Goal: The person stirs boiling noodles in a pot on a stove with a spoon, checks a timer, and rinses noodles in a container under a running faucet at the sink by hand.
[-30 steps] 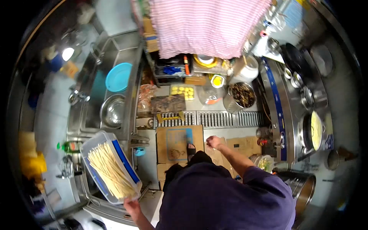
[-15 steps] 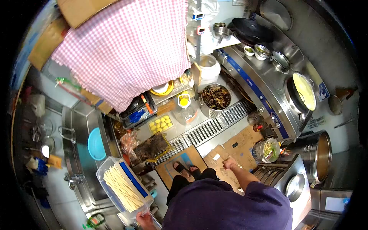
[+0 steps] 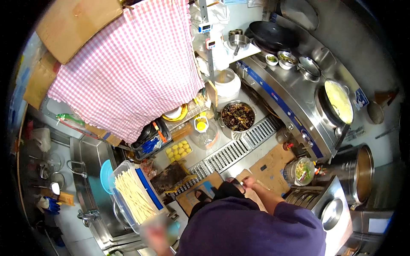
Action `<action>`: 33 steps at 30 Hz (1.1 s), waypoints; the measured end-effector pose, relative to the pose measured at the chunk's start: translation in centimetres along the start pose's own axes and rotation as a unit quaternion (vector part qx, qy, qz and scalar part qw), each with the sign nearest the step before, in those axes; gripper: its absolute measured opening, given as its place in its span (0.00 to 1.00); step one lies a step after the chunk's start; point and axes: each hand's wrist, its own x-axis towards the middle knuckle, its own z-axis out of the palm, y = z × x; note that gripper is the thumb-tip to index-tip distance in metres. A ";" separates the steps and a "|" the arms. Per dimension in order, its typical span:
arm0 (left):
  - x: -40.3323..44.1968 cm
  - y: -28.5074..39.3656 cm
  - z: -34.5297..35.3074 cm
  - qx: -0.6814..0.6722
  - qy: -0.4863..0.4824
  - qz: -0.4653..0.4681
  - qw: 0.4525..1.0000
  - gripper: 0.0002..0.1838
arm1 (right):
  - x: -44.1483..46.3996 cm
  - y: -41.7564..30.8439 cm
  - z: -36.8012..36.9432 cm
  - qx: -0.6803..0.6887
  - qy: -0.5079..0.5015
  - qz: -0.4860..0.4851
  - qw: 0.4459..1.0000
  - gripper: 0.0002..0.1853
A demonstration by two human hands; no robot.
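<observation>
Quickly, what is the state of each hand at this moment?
Left hand: seems to be holding the plastic box at its near end, but blurred.
Right hand: partly curled; whether it holds anything cannot be told.

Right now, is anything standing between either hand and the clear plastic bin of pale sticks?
Nothing visible separates the blurred left hand from the clear plastic bin; it is at the near end. Between the right hand and the bin, in this view, come the black trouser legs.

The floor [image 3: 248, 159] is crossed by a drain [image 3: 227, 154] and partly covered with cardboard [image 3: 269, 168], flanked by sink [image 3: 97, 196] and stove [image 3: 282, 85]; a rack [image 3: 208, 47] is draped with cloth [image 3: 124, 64].
</observation>
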 end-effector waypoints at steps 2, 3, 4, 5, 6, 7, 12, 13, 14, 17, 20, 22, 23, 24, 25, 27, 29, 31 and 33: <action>-2.9 -2.5 0.5 0.012 0.015 -0.007 1.000 0.14 | 1.7 1.9 -2.9 -0.224 -0.069 -0.140 0.962 0.13; -4.4 -3.8 0.9 0.024 0.023 -0.014 0.999 0.14 | 2.1 1.6 -4.7 -0.297 -0.089 -0.190 0.932 0.14; -5.9 -4.9 1.3 0.037 0.030 -0.022 0.999 0.14 | 0.9 -0.7 -6.2 -0.200 -0.088 -0.027 0.975 0.14; -7.7 -5.8 1.7 0.054 0.034 -0.035 0.997 0.13 | 1.0 -2.5 -7.8 -0.101 -0.084 0.136 0.982 0.15; -9.3 -6.5 1.7 0.068 0.045 -0.047 0.996 0.13 | 2.1 -2.6 -9.2 -0.123 -0.094 0.129 0.979 0.15; -11.4 -7.3 1.7 0.076 0.060 -0.060 0.994 0.13 | 3.2 -1.6 -10.4 -0.107 -0.096 0.082 0.986 0.16; -23.2 -13.8 0.0 -0.020 0.096 0.088 0.991 0.13 | 8.9 3.3 -14.1 0.206 -0.061 0.174 0.961 0.10; -24.7 -14.2 -0.4 -0.054 0.169 0.065 0.982 0.13 | 8.1 0.9 -14.6 0.069 -0.058 0.156 0.984 0.08; -23.2 -14.2 -1.5 -0.094 0.220 0.063 0.969 0.15 | 7.8 -3.3 -12.9 0.084 -0.065 0.161 0.981 0.14; -27.0 -14.5 -3.1 -0.200 0.311 0.114 0.922 0.18 | 14.0 -0.5 -11.7 -0.104 -0.193 0.079 0.972 0.15; -29.5 -14.6 -10.5 -0.277 0.347 0.165 0.881 0.21 | 16.2 -3.5 -7.4 -0.060 -0.345 0.155 0.924 0.14; -34.5 -16.0 -11.9 -0.295 0.368 0.207 0.857 0.21 | 20.6 -4.7 -4.0 -0.130 -0.359 0.160 0.910 0.13; -36.2 -16.0 -15.0 -0.315 0.381 0.227 0.839 0.21 | 20.8 -5.4 -1.8 -0.174 -0.344 0.164 0.908 0.12; -38.2 -15.7 -17.3 -0.333 0.398 0.249 0.818 0.22 | 20.4 -6.8 0.4 -0.188 -0.351 0.160 0.903 0.12; -39.9 -15.4 -19.7 -0.341 0.403 0.255 0.810 0.22 | 17.8 -8.7 3.1 -0.469 -0.453 -0.136 0.746 0.11; -43.1 -14.2 -25.1 -0.362 0.458 0.272 0.765 0.20 | 7.1 -13.7 8.6 -0.480 -0.379 -0.217 0.760 0.10; -45.9 -12.2 -30.4 -0.374 0.485 0.282 0.739 0.19 | -11.0 -19.1 13.2 -0.355 -0.367 -0.238 0.826 0.09; -48.8 -10.1 -35.9 -0.386 0.522 0.295 0.701 0.20 | -14.7 -17.3 15.9 -0.456 -0.362 -0.487 0.651 0.07; -50.9 -9.2 -43.4 -0.406 0.526 0.284 0.692 0.22 | -12.0 -12.0 18.9 -0.384 -0.431 -0.293 0.762 0.12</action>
